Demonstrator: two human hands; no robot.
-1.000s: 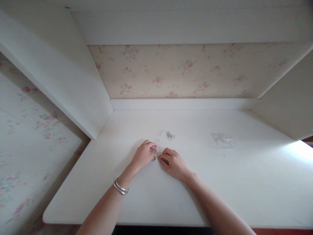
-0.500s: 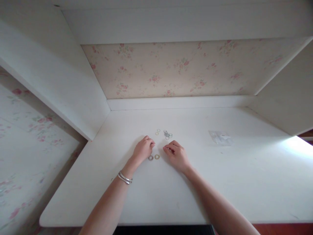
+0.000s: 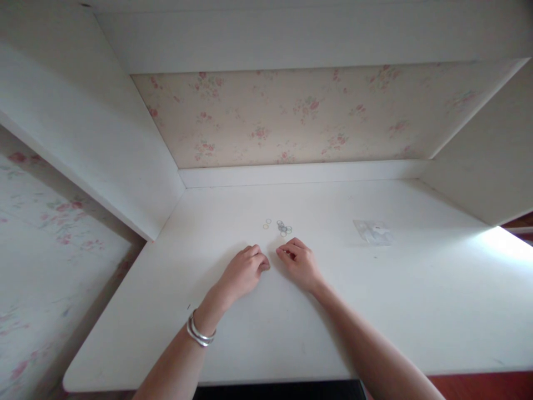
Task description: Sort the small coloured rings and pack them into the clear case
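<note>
Two bare hands rest close together on a white tabletop (image 3: 258, 333), seen from above. The left hand (image 3: 244, 272) lies knuckles up with its fingers curled under, the fingertips pressed to the surface; whether anything is pinched beneath them cannot be told. Two silver bangles (image 3: 199, 332) circle the left wrist. The right hand (image 3: 298, 262) sits just beside it, fingers also curled inward, thumb and forefinger drawn together at the tip; if it grips something, the thing is too small to make out. A narrow gap of bare surface separates the two hands.

Just beyond the right hand's fingertips lies a small cluster of metal rings (image 3: 283, 228), some overlapping, with two pale loose rings (image 3: 266, 224) just to their left. Farther right, well apart from the hands, lies a small clear plastic bag (image 3: 372, 231). White panels enclose the tabletop on both sides, and flowered wallpaper (image 3: 283, 116) covers the back wall
</note>
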